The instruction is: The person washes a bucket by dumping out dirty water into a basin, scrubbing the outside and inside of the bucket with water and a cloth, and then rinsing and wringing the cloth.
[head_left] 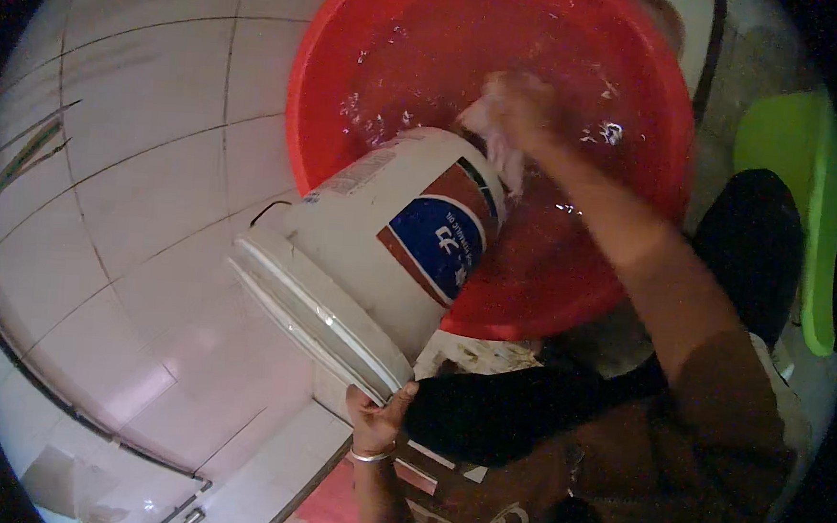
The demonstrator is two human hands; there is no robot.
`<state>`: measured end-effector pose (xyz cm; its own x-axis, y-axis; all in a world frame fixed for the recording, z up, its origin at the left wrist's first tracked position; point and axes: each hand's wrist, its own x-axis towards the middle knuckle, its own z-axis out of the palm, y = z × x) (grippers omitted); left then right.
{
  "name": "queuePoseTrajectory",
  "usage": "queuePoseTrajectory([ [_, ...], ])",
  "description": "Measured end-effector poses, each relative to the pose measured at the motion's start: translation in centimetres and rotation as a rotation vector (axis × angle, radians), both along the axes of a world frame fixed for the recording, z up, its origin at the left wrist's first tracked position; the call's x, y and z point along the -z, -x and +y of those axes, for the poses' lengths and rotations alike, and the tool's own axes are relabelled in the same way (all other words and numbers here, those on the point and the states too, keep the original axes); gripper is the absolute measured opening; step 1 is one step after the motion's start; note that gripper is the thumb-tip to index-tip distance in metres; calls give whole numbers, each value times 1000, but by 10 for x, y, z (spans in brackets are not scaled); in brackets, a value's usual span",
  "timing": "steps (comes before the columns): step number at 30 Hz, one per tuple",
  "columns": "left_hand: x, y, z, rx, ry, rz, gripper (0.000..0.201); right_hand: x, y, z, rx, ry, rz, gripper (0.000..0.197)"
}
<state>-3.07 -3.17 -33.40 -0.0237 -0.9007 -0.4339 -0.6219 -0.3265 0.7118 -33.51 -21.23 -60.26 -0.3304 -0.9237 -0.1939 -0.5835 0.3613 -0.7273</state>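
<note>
Brown clothing [606, 493] with a pale printed motif lies closest, spread across the lower right, with dark-clad knees [505, 411] bent beyond it. Just past them a large white bucket [344, 219] lies tipped on its side, its wide ribbed rim toward the lower left and its narrower end reaching over the red basin [304, 101]. The left hand [377, 417], with a silvery bangle [373, 454] at its wrist, is clamped on the near edge of the bucket's rim, the thumb lying along it. A red-brown and blue label [434, 239] faces upward on the bucket's side, and a thin dark wire handle [266, 214] sticks out on the far side near the rim. The right arm stretches across the basin, and the right hand [524, 105] is closed around a pale pinkish cloth [506, 161], which hangs down just beside the bucket's narrower end; motion blur hides the single fingers, and whether the cloth touches the bucket I cannot tell. Water [452, 33] with bright glints fills the basin around them. Pale tiles [146, 178] with dark joints spread at the left, and a bright green plastic piece [780, 140] stands at the far right, beside one knee.
</note>
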Motion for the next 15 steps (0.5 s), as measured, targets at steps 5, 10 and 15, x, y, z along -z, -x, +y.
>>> queuePoseTrajectory([
  [5, 12, 8, 2, -29, 150, -53, 20, 36, 12, 46, -13, 188, -193, 31],
  [10, 22, -13, 31, -153, 301, -132, 26, -112, -67, 95, -65, 247, -1233, 21],
  [15, 18, 22, -1, 101, 342, -143, 32, -193, -109, 134, -629, 909, -669, 21],
])
